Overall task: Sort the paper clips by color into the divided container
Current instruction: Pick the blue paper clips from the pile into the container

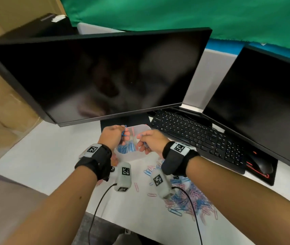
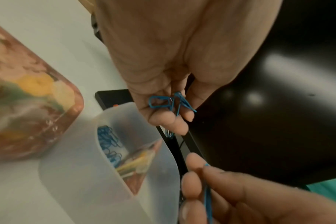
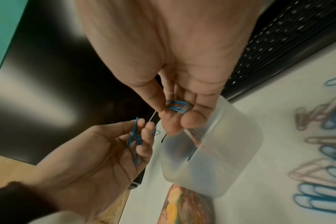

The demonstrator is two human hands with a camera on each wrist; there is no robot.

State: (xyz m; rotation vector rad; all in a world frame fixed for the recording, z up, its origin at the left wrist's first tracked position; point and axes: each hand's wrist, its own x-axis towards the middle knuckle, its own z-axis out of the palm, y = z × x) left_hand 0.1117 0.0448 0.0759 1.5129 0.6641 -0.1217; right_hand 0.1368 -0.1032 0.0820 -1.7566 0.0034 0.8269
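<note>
A translucent divided container (image 1: pixel 141 127) stands on the white desk under the monitor's edge, with several blue clips (image 1: pixel 127 148) in its near compartment. My left hand (image 1: pixel 123 134) hovers over it and grips a tangle of blue clips (image 2: pixel 171 103) in curled fingers. Just to the right, my right hand (image 1: pixel 141 141) pinches a single blue clip (image 3: pixel 177 106) between thumb and fingers. The two hands are close but apart. A loose pile of pink and blue clips (image 1: pixel 190 197) lies on the desk near my right forearm.
A large dark monitor (image 1: pixel 96 73) overhangs the container from behind. A black keyboard (image 1: pixel 197 137), a mouse (image 1: pixel 262 165) and a second monitor (image 1: pixel 264 96) sit to the right. A floral-patterned box (image 2: pixel 29 106) lies beside the container's left side.
</note>
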